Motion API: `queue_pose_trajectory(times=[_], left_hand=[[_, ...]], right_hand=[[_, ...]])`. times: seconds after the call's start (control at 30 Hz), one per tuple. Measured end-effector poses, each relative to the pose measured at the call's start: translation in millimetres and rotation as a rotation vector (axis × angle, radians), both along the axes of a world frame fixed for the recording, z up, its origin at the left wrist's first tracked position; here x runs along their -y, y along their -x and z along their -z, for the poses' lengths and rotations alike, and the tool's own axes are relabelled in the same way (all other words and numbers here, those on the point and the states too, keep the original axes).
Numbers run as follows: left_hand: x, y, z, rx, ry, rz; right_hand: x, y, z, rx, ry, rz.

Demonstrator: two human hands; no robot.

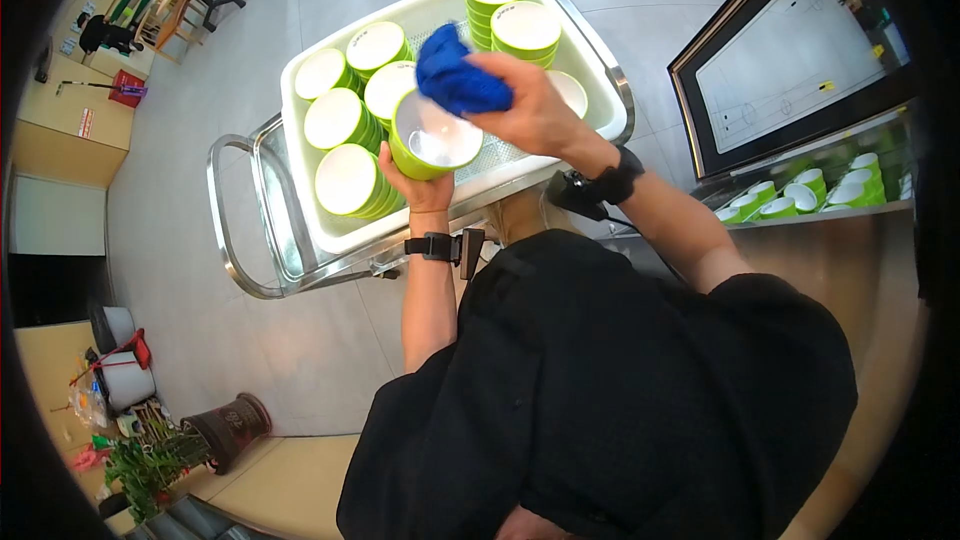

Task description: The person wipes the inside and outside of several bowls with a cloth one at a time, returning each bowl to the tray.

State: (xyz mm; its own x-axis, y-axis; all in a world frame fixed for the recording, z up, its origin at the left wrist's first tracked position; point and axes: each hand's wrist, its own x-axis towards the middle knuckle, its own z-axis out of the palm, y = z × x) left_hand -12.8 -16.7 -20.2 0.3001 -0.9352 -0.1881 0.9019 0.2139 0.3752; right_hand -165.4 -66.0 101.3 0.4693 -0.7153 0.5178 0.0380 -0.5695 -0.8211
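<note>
My left hand [417, 188] grips a green bowl [437, 140] with a white inside, tilted so its opening faces up toward me. In my right hand [540, 105] is a bunched blue cloth [458, 72], held just over the bowl's far rim. Beneath both hands sits a white tub [300, 165] with stacks of similar green and white bowls. One stack [350, 180] stands left of my left hand, and a taller stack [525, 28] rises beyond my right hand.
The tub rests on a metal trolley [222, 210] with a curved handle at left. On the right, a shelf [810, 214] carries more green bowls [805, 185] below a dark-framed window [780, 70]. A potted plant [228, 428], bins [125, 378] and chairs [175, 32] stand farther left.
</note>
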Motion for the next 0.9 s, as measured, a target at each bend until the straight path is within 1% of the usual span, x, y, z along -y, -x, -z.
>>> queue_pose_trajectory(times=[0.03,0.07,0.13,0.17,0.2,0.27,0.3,0.4,0.47,0.53,0.57,0.6,0.63,0.67,0.7,0.73,0.77,0.8,0.83,0.87,0.9], left_hand=[[0,2,-1,0.051,0.056,-0.002],[-1,2,-1,0.101,0.112,-0.008],[-2,-1,6,0.079,0.131,-0.025],[-1,-3,9,0.079,0.134,-0.016],[-1,-5,12,0.079,0.137,-0.006],[-2,-4,9,0.068,0.126,-0.010],[-3,-3,8,0.111,0.121,0.012],[-2,-1,13,0.161,0.115,0.073],[-1,-2,13,0.192,0.125,0.083],[0,0,12,0.236,0.156,0.066],[1,1,12,0.275,0.184,0.049],[1,-1,15,0.279,0.188,0.045],[0,-3,24,0.249,0.181,0.039],[0,-3,16,0.219,0.178,0.035],[-3,3,9,0.197,0.114,0.016],[0,2,9,0.198,0.120,0.012],[2,0,10,0.159,0.082,-0.005],[2,-1,12,0.117,0.039,-0.025],[-1,-2,9,0.245,0.070,0.056],[-1,-2,8,0.240,0.064,0.052],[2,-3,7,0.279,0.026,0.073]], right_hand=[[5,-3,0,-0.158,0.154,-0.023],[5,-5,3,-0.384,0.225,-0.057],[2,-12,21,-0.592,0.454,-0.060],[-3,-15,27,-0.661,0.563,0.006],[-6,-16,32,-0.660,0.565,0.000],[-12,-19,31,-0.826,0.577,0.018],[-13,-21,31,-0.826,0.573,0.022],[-18,-19,32,-0.995,0.612,-0.054],[-13,-22,21,-0.997,0.593,-0.056],[-6,-26,6,-1.113,0.153,-0.255],[2,-28,10,-1.135,0.092,-0.278],[9,-27,11,-1.133,0.098,-0.279],[15,-25,11,-0.935,-0.147,-0.391],[20,-22,12,-0.725,-0.383,-0.494],[25,-19,24,-0.423,-0.666,-0.548],[25,-16,26,-0.209,-0.876,-0.557],[27,-13,28,0.008,-1.012,-0.534],[27,-11,29,0.227,-1.147,-0.505],[23,-9,21,0.487,-1.249,-0.566],[23,-9,18,0.618,-1.278,-0.532],[21,-11,13,0.596,-1.115,-0.482]])
